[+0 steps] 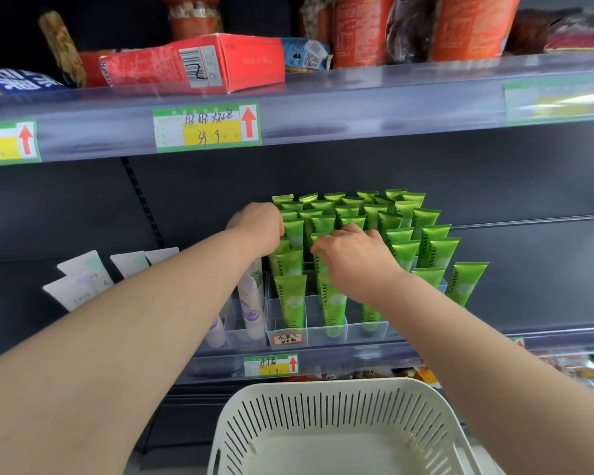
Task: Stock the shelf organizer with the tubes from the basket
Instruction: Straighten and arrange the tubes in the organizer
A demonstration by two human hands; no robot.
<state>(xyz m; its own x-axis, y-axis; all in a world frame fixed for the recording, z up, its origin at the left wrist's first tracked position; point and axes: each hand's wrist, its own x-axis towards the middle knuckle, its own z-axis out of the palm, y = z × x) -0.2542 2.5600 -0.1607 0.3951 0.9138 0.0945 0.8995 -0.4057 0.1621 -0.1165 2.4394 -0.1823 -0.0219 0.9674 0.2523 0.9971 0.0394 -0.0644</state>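
Note:
Many green tubes (pixel 405 214) stand upright in a clear compartmented shelf organizer (pixel 326 332) on the middle shelf. My left hand (pixel 258 229) reaches over the organizer's left side, its curled fingers touching the tops of the tubes there; the fingertips are hidden. My right hand (pixel 354 258) hovers over the front middle rows with fingers bent down onto a tube's crimped top. A white slotted basket (pixel 326 416) sits below, in front of the shelf, with no tubes visible in it.
White and purple tubes (pixel 251 303) stand in a clear organizer to the left, with flat white tubes (pixel 79 279) further left. A shelf above carries a red box (pixel 199 65) and snack packs. Price labels (pixel 206 126) line the shelf edges.

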